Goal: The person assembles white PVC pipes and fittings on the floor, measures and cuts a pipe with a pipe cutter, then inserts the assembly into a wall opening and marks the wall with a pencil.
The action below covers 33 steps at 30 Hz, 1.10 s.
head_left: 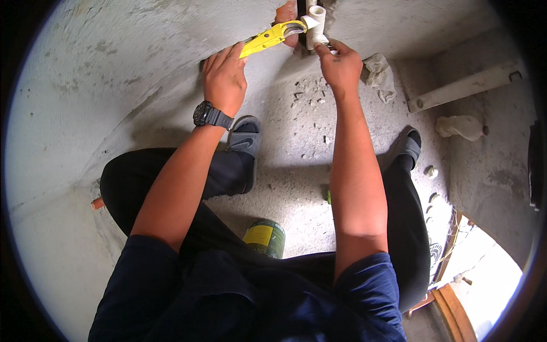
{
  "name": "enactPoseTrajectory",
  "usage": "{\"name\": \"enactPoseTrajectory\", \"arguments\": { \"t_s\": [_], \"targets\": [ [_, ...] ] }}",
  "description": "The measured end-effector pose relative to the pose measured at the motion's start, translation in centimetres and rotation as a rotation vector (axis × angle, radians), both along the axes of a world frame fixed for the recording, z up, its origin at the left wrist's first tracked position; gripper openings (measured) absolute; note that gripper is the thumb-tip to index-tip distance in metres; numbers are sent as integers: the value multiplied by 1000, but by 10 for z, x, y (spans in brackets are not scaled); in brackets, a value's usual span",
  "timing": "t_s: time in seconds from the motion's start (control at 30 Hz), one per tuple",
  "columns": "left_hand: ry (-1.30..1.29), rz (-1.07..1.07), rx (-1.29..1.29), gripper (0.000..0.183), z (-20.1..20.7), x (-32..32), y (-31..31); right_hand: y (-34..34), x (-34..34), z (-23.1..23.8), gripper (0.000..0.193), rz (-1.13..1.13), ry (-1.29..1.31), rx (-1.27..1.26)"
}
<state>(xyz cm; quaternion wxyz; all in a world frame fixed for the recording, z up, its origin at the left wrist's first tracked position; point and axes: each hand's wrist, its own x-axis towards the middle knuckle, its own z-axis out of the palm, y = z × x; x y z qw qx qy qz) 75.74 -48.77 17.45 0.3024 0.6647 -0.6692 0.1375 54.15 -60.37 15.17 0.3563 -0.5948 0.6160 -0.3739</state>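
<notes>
At the top of the head view, my left hand (224, 80) is closed round the handle end of a yellow pipe cutter (265, 40). Its curved metal jaw reaches the side of a white plastic pipe fitting (316, 23), at a short white side branch. The fitting has an open round mouth at its top. Fingers of my right hand (343, 67) grip the fitting's lower end, partly hiding it. Behind it, a gap in the grey wall shows reddish brick (286, 14).
Small rubble (310, 94) lies on the rough floor below the fitting. A crumpled whitish bag (380, 78) rests right of my right hand. A long pale bar (467, 88) juts from the right wall. A green and yellow can (265, 238) stands between my legs.
</notes>
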Motion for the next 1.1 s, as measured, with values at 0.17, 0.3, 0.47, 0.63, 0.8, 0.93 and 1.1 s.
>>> {"name": "enactPoseTrajectory", "arguments": {
  "t_s": [0.17, 0.3, 0.47, 0.63, 0.8, 0.93, 1.1],
  "targets": [
    [10, -69, 7, 35, 11, -7, 20, -6, -1, -8, 45, 16, 12, 6],
    [126, -105, 247, 35, -3, -32, 69, -15, -4, -21, 45, 53, -29, -1],
    [403, -25, 1195, 37, -79, -81, 102, -17, -7, -29, 42, 80, 27, -98],
    [574, -357, 1186, 45, -168, -151, 122, -16, -5, -23, 35, 78, -42, 18],
    [874, -158, 892, 30, -190, -193, 97, -12, -2, -13, 35, 96, -159, 108],
    [862, 231, 563, 33, -174, -168, -4, -11, -2, -4, 37, 110, -180, 167],
    [1587, 535, 193, 39, -122, -131, -92, -10, 1, 4, 35, 120, -182, 199]
  ]
}}
